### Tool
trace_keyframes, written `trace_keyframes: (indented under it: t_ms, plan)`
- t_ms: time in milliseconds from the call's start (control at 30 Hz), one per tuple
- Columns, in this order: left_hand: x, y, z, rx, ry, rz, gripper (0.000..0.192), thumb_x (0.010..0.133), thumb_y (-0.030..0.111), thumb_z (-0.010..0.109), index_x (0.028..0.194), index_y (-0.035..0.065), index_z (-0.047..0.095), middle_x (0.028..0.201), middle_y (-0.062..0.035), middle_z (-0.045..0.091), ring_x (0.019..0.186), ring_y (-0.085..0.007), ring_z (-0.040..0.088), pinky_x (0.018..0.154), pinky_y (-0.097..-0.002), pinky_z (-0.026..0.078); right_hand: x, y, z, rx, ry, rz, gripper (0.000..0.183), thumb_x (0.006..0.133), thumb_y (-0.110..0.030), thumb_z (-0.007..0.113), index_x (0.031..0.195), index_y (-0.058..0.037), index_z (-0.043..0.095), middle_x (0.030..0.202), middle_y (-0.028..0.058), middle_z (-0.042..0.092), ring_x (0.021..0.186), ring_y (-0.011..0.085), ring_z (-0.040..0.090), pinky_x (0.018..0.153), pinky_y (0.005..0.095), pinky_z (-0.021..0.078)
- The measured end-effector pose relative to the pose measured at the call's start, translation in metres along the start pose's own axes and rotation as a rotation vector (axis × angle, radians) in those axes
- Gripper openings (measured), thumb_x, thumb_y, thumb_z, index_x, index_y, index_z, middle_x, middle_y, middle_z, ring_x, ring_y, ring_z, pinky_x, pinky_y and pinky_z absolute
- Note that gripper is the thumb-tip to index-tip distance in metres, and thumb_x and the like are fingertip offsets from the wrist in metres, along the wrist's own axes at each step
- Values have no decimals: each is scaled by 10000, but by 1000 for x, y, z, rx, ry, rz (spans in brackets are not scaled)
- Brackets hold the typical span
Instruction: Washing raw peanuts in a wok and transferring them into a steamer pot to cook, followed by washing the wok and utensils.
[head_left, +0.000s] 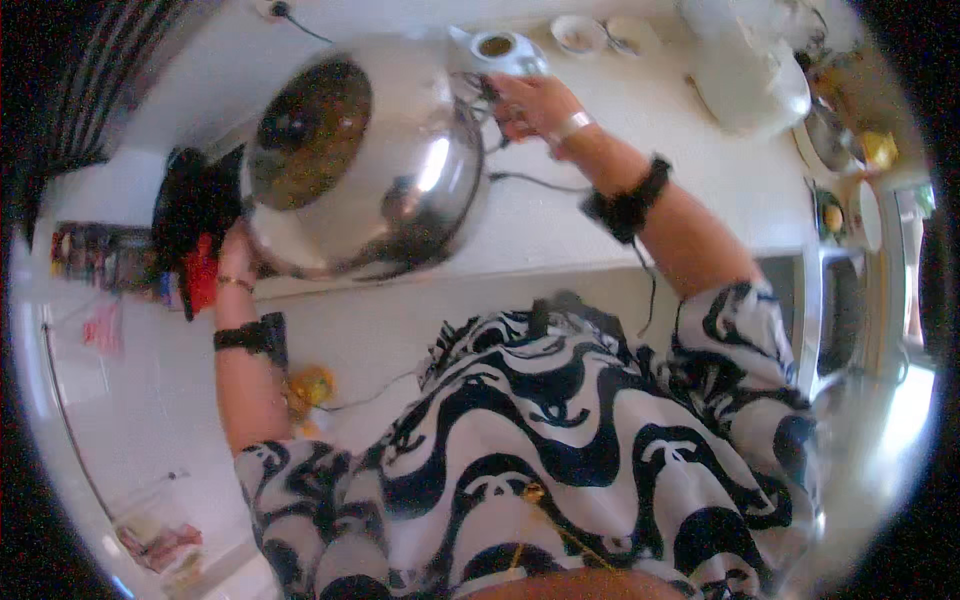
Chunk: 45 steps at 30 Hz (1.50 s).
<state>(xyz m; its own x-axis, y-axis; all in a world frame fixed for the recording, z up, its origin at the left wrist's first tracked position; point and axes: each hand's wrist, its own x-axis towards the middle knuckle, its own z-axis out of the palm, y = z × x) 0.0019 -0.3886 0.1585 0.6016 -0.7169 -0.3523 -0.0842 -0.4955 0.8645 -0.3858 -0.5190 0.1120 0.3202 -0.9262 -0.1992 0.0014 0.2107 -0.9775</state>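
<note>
A large shiny metal pot (405, 187) with a dark round area at its upper left is tilted above the white counter. My left hand (238, 244) is at the pot's lower left edge, its fingers mostly hidden behind the pot. To the pot's right, my right hand (529, 109) reaches over the counter beside thin metal loops or wires and a dark cord; blur hides whether it grips them. Just beyond that hand stands a light-coloured teapot-like vessel (517, 54) with a round opening.
Two small bowls (577, 36) sit at the counter's back. A white rounded container (757, 82) stands at the upper right, near a pan (825, 139). Black and red items (199, 274) lie left of the pot. A black cord (651, 289) hangs over the counter's front edge.
</note>
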Motion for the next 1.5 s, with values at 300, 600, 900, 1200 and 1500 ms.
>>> trace_keyframes:
  t_ms: [300, 600, 900, 1200, 1500]
  plan:
    - [-24, -184, -109, -461, 99, -28, 257, 821, 253, 532, 1025, 97, 519, 975, -58, 558, 859, -195, 552, 656, -280, 489, -115, 137, -108, 28, 22, 389, 241, 827, -250, 512, 940, -56, 601, 671, 57, 554, 487, 140, 526, 429, 251, 442]
    - [-193, -415, 62, 1361, -565, -117, 211, 721, 218, 550, 868, 74, 594, 892, -115, 594, 799, -294, 573, 674, -370, 482, -135, 236, -107, -132, -311, 733, 264, 811, -221, 559, 945, 2, 602, 642, 55, 553, 482, 123, 507, 433, 240, 425]
    - [-252, -564, 112, 715, -366, -82, 181, 735, 232, 562, 781, 61, 600, 782, -92, 564, 695, -260, 507, 616, -377, 442, -92, 287, -126, -694, -339, 429, 272, 803, -298, 526, 856, -42, 603, 700, 99, 614, 546, 186, 586, 517, 318, 478]
    - [-200, -637, 73, 736, -305, 28, 151, 766, 203, 524, 791, 69, 589, 903, -101, 596, 855, -260, 563, 707, -376, 463, -168, 445, -163, -932, -422, 830, 186, 798, -193, 550, 862, -21, 583, 630, 92, 575, 540, 214, 571, 453, 324, 457]
    - [-226, -716, -21, 1045, -791, 23, 156, 771, 211, 517, 809, 75, 584, 925, -90, 596, 865, -233, 560, 731, -362, 452, -340, 427, -106, -1477, -462, 696, 143, 722, -196, 539, 809, -132, 634, 777, 101, 619, 754, 262, 603, 645, 389, 474]
